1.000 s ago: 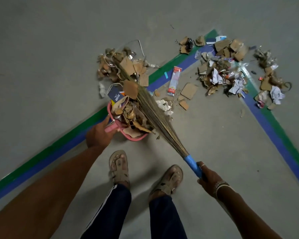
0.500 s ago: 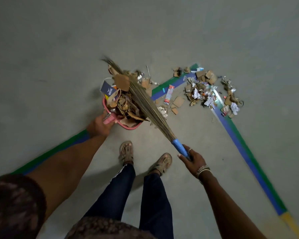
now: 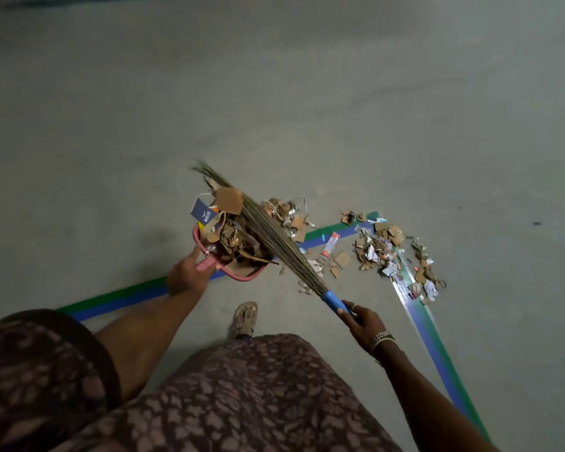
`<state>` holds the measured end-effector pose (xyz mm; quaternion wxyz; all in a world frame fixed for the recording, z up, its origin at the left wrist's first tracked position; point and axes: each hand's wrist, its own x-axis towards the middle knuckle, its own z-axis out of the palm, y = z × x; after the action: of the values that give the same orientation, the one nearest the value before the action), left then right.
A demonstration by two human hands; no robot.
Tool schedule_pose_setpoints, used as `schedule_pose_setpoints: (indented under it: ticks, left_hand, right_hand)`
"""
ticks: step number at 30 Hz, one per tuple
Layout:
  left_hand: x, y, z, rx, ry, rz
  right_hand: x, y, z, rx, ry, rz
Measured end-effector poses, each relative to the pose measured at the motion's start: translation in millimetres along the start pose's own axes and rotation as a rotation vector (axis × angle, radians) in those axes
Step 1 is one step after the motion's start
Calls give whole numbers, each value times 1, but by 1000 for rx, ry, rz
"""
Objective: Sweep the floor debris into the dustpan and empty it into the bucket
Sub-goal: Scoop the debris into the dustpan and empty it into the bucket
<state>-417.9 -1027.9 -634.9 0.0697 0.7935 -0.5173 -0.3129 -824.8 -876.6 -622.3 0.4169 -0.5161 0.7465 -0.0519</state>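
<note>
A: Left hand?
B: It is gripping the pink dustpan by its handle, fingers curling round it. The pan is sitting heaped with cardboard scraps; whether it is touching the floor I cannot tell.
A: Right hand?
B: It is holding the broom at the blue grip, fingers wrapping round it. The bristles are lying slantwise across the loaded pan, tips jutting past its far edge.
A: Where is the loose debris lying?
B: On the floor right of the pan, spreading over the corner where the two green-and-blue tape lines are meeting. A smaller clump is sitting just beside the bristles. A red packet is lying on the tape between that clump and the main pile.
A: Open room?
B: Bare floor is stretching beyond the pan's far edge and off to the left. One sandal is showing near the pan's near edge, between the two arms.
</note>
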Motion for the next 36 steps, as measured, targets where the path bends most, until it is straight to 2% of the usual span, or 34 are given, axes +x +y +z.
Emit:
schedule_pose_setpoints:
  ticks: [10, 17, 23, 29, 32, 36]
  left_hand:
    - [-97, -48, -27, -109, 248, -106]
    - [-154, -103, -43, -163, 371, -288]
    - [-197, -160, -59, -175, 478, -407]
    - [-249, -215, -71, -263, 590, -533]
    - [-273, -244, -78, -294, 645, -594]
    - [-302, -287, -93, -371, 636, -726]
  right_hand:
    - [-4, -33, -41, -175, -53, -230]
    - [-5, -82, -38, -279, -137, -446]
    - [-2, -138, -15, -403, -195, -609]
    - [-1, -186, 33, -429, -281, -758]
    - [-20, -214, 63, -468, -325, -794]
    - [-47, -249, 107, -508, -357, -795]
